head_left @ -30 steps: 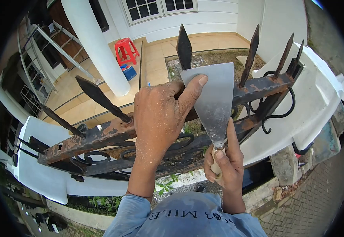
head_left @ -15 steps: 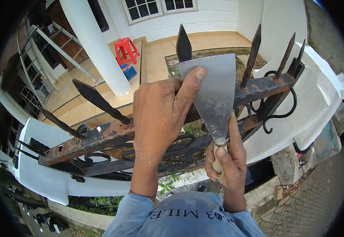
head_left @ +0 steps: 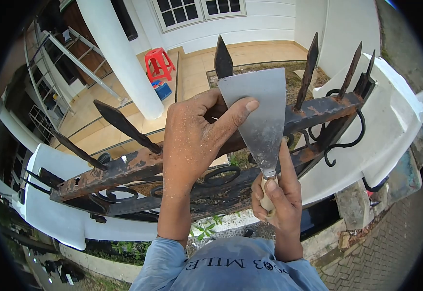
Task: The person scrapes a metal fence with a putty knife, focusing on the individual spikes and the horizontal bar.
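Note:
In front of me is a putty knife (head_left: 262, 109), its wide grey blade pointing up and its lower part smudged dark. My right hand (head_left: 282, 199) grips the pale handle (head_left: 268, 196) from below, thumb along the front. My left hand (head_left: 192, 131), dusted with pale flecks, pinches the blade's left side, thumb across the front face; its fingertips are hidden behind the blade. Both hands are above a rusty metal fence (head_left: 109, 172) with flaking dark paint. A black spear point (head_left: 222, 58) rises just behind the blade's top left corner.
More spikes (head_left: 309, 70) stand along the fence, with black scrolls (head_left: 117, 195) below the rail. White sheeting (head_left: 386, 121) lies at both ends. Beyond are a white column (head_left: 119, 58), a red stool (head_left: 159, 64) and a ladder (head_left: 78, 65). Brick paving (head_left: 371, 257) lies at lower right.
My left thumb has slid slightly down and right on the blade, and the hand has opened a gap between thumb and index finger. The putty knife has shifted slightly left.

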